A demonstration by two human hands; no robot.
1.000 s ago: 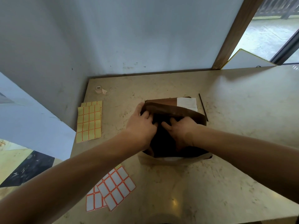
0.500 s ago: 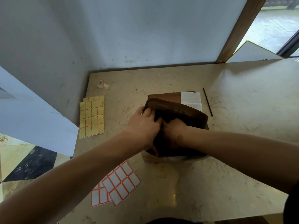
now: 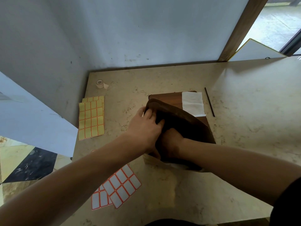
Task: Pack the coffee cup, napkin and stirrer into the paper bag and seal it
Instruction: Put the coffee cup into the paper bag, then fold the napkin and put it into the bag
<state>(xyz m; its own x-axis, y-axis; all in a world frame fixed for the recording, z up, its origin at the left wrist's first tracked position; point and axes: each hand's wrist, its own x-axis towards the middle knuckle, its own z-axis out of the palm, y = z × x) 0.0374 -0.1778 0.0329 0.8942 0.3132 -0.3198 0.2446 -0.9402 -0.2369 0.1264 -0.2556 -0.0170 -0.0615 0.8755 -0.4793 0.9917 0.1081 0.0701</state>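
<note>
A: Around the bag?

B: Marble-patterned counter [image 3: 244,103], pale wall behind. Small tape roll [image 3: 99,83] near the far left corner. Yellow label sheets [image 3: 91,118] at the left edge, white orange-bordered label sheets [image 3: 121,187] nearer the body. Wooden board [image 3: 166,98] beyond the bag, white napkin [image 3: 193,103] lying flat on its right part. Thin black stirrer [image 3: 209,101] on the counter just right of the board, apart from the napkin.

A: Anything blocking?

B: Both forearms crossing the near half of the bag, hiding its lower edge. No coffee cup visible.

A: Bag orientation?

B: Brown paper bag [image 3: 184,123] at mid-counter, mouth up toward the camera, dark inside. Far rim curving from upper left down to the right. Stirrer's long axis away from the body, slightly tilted left at the far end.

A: Hands?

B: Left hand [image 3: 145,126] on the bag's left rim, fingers curled over the edge, thumb outside, pinching the paper. Right hand [image 3: 172,141] sunk into the mouth, wrist at the near rim; fingers buried in shadow, spread or closed impossible to say.
</note>
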